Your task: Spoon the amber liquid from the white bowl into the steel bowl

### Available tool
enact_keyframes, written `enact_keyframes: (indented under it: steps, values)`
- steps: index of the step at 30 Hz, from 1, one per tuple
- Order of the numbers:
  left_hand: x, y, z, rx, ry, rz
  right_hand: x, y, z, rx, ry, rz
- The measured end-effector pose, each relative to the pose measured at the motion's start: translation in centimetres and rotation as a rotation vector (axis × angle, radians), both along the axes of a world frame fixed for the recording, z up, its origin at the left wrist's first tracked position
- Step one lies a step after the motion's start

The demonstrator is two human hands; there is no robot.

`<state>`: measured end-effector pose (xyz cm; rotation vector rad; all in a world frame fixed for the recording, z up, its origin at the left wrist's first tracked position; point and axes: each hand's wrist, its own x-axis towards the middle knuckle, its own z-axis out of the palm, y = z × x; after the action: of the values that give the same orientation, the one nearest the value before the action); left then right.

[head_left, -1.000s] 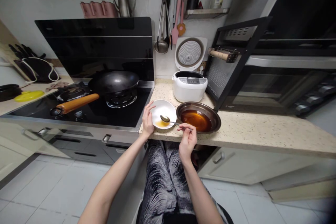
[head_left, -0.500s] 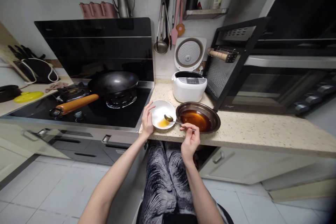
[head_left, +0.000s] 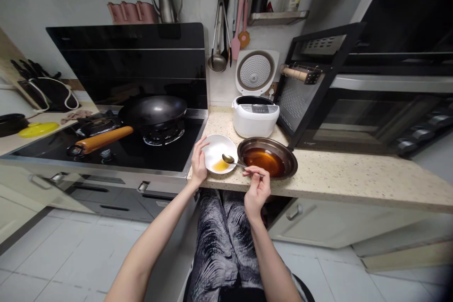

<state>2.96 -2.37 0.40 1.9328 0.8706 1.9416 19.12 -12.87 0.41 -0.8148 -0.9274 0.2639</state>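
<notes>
My left hand (head_left: 199, 163) steadies a white bowl (head_left: 215, 145) by its left rim, thumb and fingers curved against the side. A small pool of yellow-amber liquid (head_left: 220, 165) lies at the bottom of this bowl. With pinched fingers, my right hand (head_left: 257, 192) grips the handle of a metal spoon (head_left: 228, 159). The spoon's head is over the right part of the white bowl, just above the liquid. Directly right of it stands a wide dark metal bowl (head_left: 290, 163) holding reddish-brown liquid (head_left: 265, 161); my right hand is in front of its near rim.
Behind the bowls is a white rice cooker (head_left: 255, 120) with its lid raised. To the left, a wok (head_left: 154, 111) with a wooden handle (head_left: 104, 140) sits on the gas stove (head_left: 159, 159). A black rack (head_left: 290, 104) and an oven (head_left: 368, 118) stand at the right.
</notes>
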Motion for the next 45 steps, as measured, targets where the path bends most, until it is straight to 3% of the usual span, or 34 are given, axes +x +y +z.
enact_keyframes:
  steps: [18,26,32,39,45]
  values:
    - [0.1,0.0,0.0,-0.002,-0.012,-0.002,2.7,0.3,1.0,0.071,-0.023,-0.195]
    - [0.0,0.0,0.0,0.000,-0.009,-0.001,5.3,1.1,-0.8,0.167,-0.569,-0.316]
    - [0.0,-0.1,0.1,-0.004,-0.007,0.004,5.8,1.5,-1.2,0.170,-0.812,-0.263]
    - [0.1,-0.1,0.1,-0.008,-0.008,0.006,6.1,1.6,-1.5,0.091,-0.701,-0.219]
    - [0.1,-0.2,0.2,-0.008,-0.006,0.007,4.6,0.9,-0.7,0.159,-0.393,-0.356]
